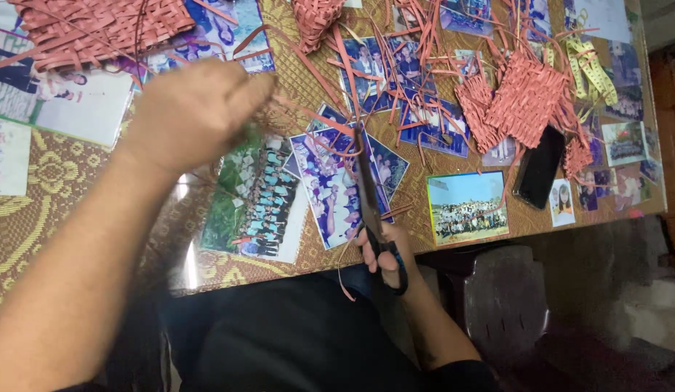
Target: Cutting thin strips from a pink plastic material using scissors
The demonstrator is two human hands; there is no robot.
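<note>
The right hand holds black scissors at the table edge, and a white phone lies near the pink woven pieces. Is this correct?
Not quite: the phone is black, not white, as the head view shows. The right hand does hold black scissors at the table edge, and the phone lies near the pink woven pieces.

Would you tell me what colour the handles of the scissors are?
Black, seen in the head view: the scissors have black handles, gripped by the right hand.

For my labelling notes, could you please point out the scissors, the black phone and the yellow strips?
scissors [369, 190], head view, on the blades.
black phone [538, 166], head view, middle of its dark face.
yellow strips [591, 69], head view, centre of the bundle.
</note>
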